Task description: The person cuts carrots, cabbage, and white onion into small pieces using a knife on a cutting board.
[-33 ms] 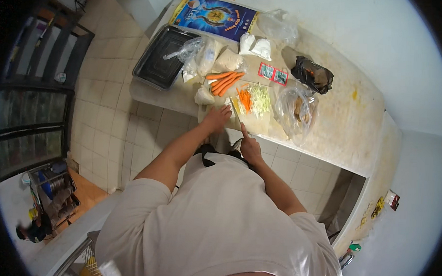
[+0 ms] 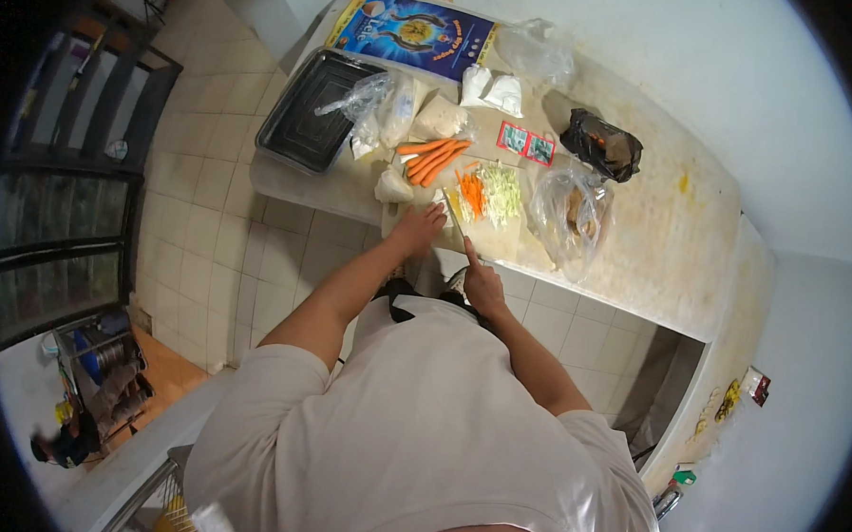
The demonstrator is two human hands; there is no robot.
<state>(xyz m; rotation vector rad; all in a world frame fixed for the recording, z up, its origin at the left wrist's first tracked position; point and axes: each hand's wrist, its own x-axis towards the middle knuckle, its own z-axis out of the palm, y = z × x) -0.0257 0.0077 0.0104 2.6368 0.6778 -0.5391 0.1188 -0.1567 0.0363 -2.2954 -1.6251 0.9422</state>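
My right hand (image 2: 482, 286) is closed round a knife (image 2: 456, 222) angled across a pale cutting board (image 2: 503, 241). My left hand (image 2: 418, 226) has its fingertips bent onto a pale piece of food (image 2: 440, 198) beside the blade; the fingertips are small in view. Just beyond lie orange carrot strips (image 2: 471, 197) and a pile of pale green shreds (image 2: 501, 191). Several whole carrots (image 2: 431, 157) rest at the board's upper left, above a whitish chunk (image 2: 394, 187).
Around the board are a black tray (image 2: 304, 113), white bags (image 2: 491, 88), red-edged packets (image 2: 525, 143), a black bag (image 2: 598, 140) and a clear bag (image 2: 571, 215) on the table (image 2: 683, 258). A co-worker (image 2: 62, 440) is at the lower left.
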